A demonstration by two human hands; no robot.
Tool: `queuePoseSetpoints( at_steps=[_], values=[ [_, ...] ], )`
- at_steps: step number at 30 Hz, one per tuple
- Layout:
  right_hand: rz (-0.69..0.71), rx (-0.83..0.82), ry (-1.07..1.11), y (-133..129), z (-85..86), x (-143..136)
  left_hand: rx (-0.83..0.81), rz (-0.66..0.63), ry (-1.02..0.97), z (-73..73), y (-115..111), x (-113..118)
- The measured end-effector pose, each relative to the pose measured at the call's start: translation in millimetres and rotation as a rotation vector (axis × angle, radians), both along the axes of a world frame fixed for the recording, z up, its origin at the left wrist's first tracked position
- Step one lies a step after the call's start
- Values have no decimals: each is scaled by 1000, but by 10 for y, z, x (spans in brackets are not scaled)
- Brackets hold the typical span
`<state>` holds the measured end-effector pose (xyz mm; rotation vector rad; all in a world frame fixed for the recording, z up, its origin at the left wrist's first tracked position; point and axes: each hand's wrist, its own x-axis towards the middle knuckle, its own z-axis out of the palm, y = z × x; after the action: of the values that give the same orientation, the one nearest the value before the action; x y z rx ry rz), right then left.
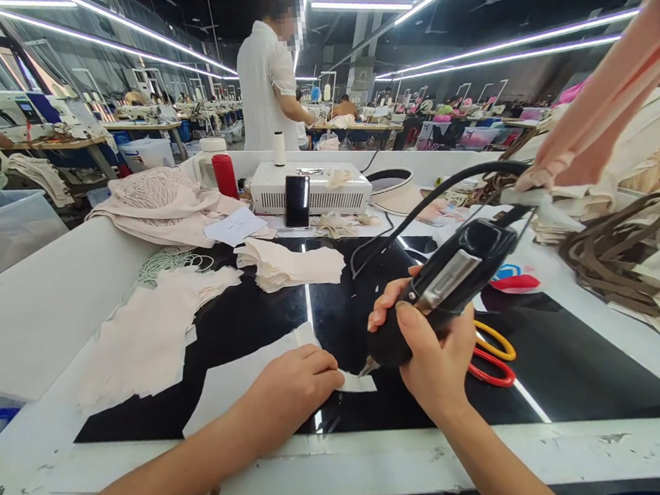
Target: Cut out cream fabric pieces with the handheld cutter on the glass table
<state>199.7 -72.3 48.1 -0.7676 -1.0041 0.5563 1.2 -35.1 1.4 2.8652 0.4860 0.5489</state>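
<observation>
My right hand is wrapped round a black handheld electric tool with a metal plate on its side; its narrow tip points down and left. My left hand presses a pale fabric piece onto the black glossy board, fingers closed together on its edge. A narrow end of the fabric sticks out to the right of my left fingertips, close by the tool's tip. Scissors with red and yellow handles lie right of my right wrist, partly hidden by it.
Fabric stacks lie at the left and back of the board. Behind stand a white metal box, a phone and a red bottle. A black cable and pink cloth hang at the right, beside brown straps. A person stands beyond the table.
</observation>
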Motion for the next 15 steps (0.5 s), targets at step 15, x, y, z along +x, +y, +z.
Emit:
queuePoseSetpoints(
  at_steps=[15],
  values=[
    [68, 3, 45, -104, -54, -105, -12, 13, 2, -26, 11, 8]
  ],
)
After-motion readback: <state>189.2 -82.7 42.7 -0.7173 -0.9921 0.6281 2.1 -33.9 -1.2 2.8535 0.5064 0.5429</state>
